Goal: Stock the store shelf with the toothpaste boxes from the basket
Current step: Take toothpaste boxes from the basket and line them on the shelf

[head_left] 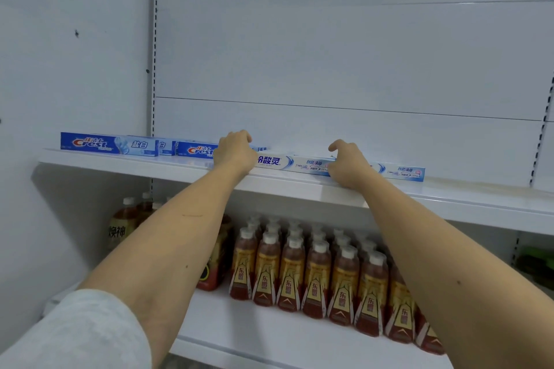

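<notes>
A white and blue toothpaste box [295,164] lies lengthwise near the front of the upper shelf [299,186]. My left hand [235,153] curls over its left end and my right hand [347,163] over its right end. Another box of the same kind [401,172] lies just to the right, partly behind my right hand. Blue Crest boxes [109,144] stand in a row at the left end of the shelf, one of them [198,150] partly hidden by my left hand. The basket is out of view.
The lower shelf [269,335] carries several rows of amber drink bottles [317,275] with white caps, and larger bottles [126,219] stand at the back left. White back panels rise above the upper shelf. A slotted upright [155,39] runs down the left side.
</notes>
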